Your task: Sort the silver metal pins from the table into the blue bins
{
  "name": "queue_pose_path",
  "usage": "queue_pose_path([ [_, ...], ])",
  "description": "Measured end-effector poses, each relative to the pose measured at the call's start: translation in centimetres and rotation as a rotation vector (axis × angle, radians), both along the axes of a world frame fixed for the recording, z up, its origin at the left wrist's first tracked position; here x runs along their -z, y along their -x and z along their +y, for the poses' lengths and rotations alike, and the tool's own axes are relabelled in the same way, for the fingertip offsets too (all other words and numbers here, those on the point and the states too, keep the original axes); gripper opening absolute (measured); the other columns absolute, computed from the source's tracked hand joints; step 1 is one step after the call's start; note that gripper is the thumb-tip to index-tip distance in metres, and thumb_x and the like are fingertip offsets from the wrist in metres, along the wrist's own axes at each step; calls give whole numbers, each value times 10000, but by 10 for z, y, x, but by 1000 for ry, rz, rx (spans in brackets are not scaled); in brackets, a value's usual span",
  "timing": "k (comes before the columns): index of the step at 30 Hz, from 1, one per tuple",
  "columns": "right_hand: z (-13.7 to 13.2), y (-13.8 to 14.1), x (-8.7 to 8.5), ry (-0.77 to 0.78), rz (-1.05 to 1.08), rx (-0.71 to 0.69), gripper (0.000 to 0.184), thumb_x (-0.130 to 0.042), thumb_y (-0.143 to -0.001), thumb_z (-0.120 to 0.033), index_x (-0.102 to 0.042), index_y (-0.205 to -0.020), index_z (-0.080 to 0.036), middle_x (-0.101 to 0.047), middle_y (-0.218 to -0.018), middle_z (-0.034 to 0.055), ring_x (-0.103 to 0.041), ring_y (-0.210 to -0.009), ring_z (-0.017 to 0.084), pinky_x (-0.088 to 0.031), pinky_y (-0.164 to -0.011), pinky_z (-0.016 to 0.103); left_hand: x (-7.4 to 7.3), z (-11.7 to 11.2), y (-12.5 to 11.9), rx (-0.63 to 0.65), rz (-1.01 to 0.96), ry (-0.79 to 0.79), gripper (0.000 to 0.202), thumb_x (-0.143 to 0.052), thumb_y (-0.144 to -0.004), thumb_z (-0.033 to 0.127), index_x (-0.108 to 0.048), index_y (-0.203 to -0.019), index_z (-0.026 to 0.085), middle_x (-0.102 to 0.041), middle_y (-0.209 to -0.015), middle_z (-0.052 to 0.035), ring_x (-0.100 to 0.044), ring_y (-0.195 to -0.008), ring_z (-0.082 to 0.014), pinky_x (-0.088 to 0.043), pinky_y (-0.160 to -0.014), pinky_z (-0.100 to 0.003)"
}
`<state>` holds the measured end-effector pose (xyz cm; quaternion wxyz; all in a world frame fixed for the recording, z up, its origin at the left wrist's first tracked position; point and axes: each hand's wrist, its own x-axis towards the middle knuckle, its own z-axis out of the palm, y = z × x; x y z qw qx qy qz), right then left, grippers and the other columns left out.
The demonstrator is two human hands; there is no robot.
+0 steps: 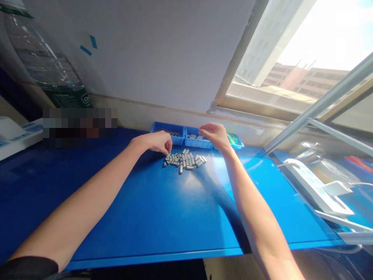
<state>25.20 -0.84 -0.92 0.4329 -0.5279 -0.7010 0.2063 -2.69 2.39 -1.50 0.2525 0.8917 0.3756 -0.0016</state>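
A heap of small grey metal cylinders [185, 160] lies on the blue table [163, 210], in front of a row of small blue trays [168, 128]. My left hand [157, 142] rests at the heap's left edge, fingers curled in a pinch over the pieces. My right hand [214, 134] hovers over the middle tray [195, 142], fingertips pressed together above the small grey parts inside it. What each pinch holds is too small to make out.
A large water bottle [43, 58] leans at the far left by the wall. A white device [316, 186] lies on the right, beside a metal window frame bar [317, 105]. A green-filled tray [234, 140] ends the row.
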Motion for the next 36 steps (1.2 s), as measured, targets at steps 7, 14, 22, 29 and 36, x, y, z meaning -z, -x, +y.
queue_pose_path([
  [7,-9,14,-5,80,-284,-191,182,-654,-821,-194,-769,-958,-157,-780,-912,48,-735,-848,174,-554,-800,242,-7,-3,-2,8,47,-44,188,-692,-738,353,-805,-801,217,-758,-769,-60,-674,-703,-185,-455,-641,-221],
  [14,-11,24,6,135,-556,-297,213,-700,-776,-110,-777,-963,-176,-779,-905,36,-720,-813,163,-510,-721,211,-18,-3,0,-54,-205,-164,293,-673,-779,450,-819,-874,214,-780,-867,-50,-693,-790,-208,-484,-732,-239],
  [22,-10,29,16,100,-650,-299,184,-744,-783,-201,-785,-959,-168,-772,-865,45,-701,-758,155,-475,-697,218,-25,-5,-7,-305,-581,-540,330,-619,-859,409,-799,-962,152,-779,-973,-88,-698,-847,-202,-511,-821,-277],
  [29,-9,33,22,96,-666,-280,232,-749,-725,-178,-791,-953,-168,-768,-855,44,-692,-755,162,-472,-674,219,-27,-11,-4,-139,-275,-299,289,-644,-810,397,-810,-929,192,-784,-900,-46,-700,-824,-191,-480,-736,-220],
  [36,-13,36,16,84,-677,-264,254,-794,-674,-214,-796,-923,-163,-761,-831,47,-679,-727,165,-464,-656,228,-5,-5,-7,-27,56,-102,230,-702,-711,291,-818,-879,184,-769,-837,-72,-689,-737,-201,-466,-645,-229],
])
